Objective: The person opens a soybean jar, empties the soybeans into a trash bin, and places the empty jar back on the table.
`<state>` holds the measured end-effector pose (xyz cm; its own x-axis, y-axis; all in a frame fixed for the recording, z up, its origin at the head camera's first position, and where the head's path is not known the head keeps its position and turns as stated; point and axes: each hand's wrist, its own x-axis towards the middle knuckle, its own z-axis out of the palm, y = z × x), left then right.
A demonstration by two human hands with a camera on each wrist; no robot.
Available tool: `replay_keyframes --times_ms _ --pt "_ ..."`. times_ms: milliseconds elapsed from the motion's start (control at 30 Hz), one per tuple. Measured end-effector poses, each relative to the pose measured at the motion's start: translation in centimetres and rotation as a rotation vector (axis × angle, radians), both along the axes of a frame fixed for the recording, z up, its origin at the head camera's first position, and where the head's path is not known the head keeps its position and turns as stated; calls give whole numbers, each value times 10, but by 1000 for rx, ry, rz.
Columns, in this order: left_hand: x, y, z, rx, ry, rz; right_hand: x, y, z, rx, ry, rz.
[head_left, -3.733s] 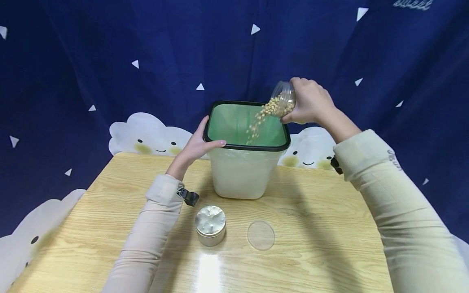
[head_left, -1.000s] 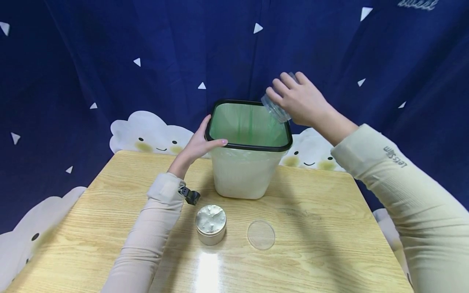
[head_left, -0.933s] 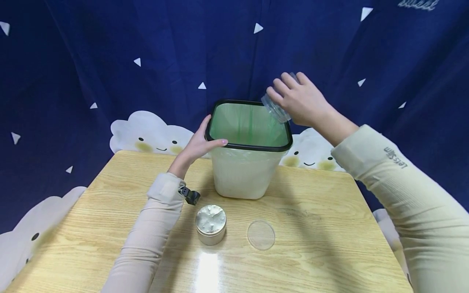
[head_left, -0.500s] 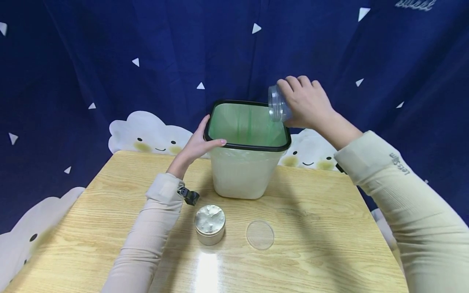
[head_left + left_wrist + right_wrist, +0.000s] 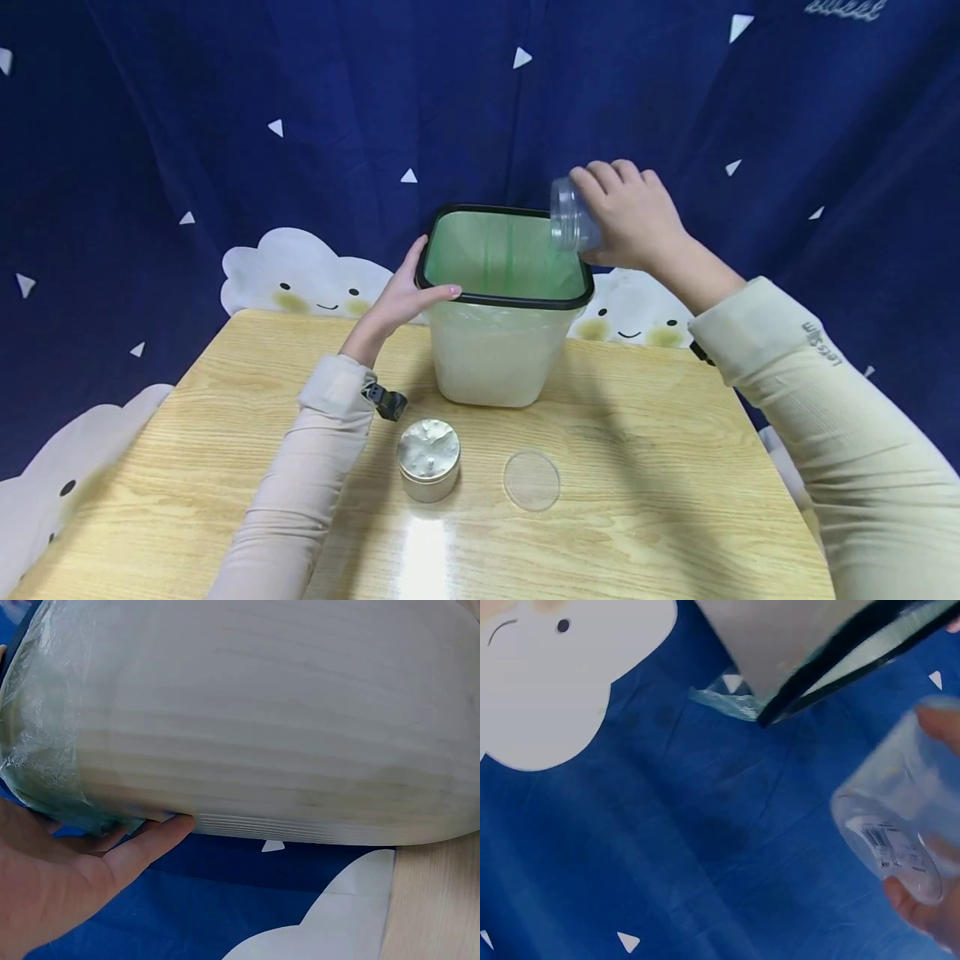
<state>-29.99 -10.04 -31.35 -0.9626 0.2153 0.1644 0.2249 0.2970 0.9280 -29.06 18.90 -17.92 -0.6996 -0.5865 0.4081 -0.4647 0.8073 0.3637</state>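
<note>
A pale trash bin (image 5: pixel 495 358) with a black rim and green liner stands upright on the table. My left hand (image 5: pixel 397 298) holds its near left corner, thumb along the front rim and fingers on the side; in the left wrist view the hand (image 5: pixel 67 877) lies against the wall. Above the bin's right rim my right hand (image 5: pixel 633 212) grips a clear plastic jar (image 5: pixel 567 217) tipped on its side, mouth toward the opening. No beans show in the jar. In the right wrist view a barcode label shows on the jar's base (image 5: pixel 889 840). The bin's bottom is hidden.
On the wooden table (image 5: pixel 637 467), a silver-topped round container (image 5: pixel 429 460) stands in front of the bin. A clear round lid (image 5: pixel 532 481) lies flat to its right. Behind hangs a dark blue curtain (image 5: pixel 337 108) with white clouds and triangles.
Earlier, beans poured from the jar into the bin; now none fall. The right hand has turned the jar from mouth-down to sideways and shifted it slightly right. The left hand stays put.
</note>
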Motion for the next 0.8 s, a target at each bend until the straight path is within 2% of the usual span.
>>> replay_keyframes --times_ms 67,133,367,567,800 --pt "0 0 0 -2 0 0 0 0 -3 83 0 32" --pt "-1 0 0 -5 -1 -1 0 0 -6 114 0 44" --pt "-1 -2 0 -17 -10 8 0 -1 -9 48 71 36" --pt "-1 -2 -1 -17 -11 3 0 0 -12 90 30 66" --pt "-1 -2 1 -21 -7 -1 4 9 -12 -55 32 67"
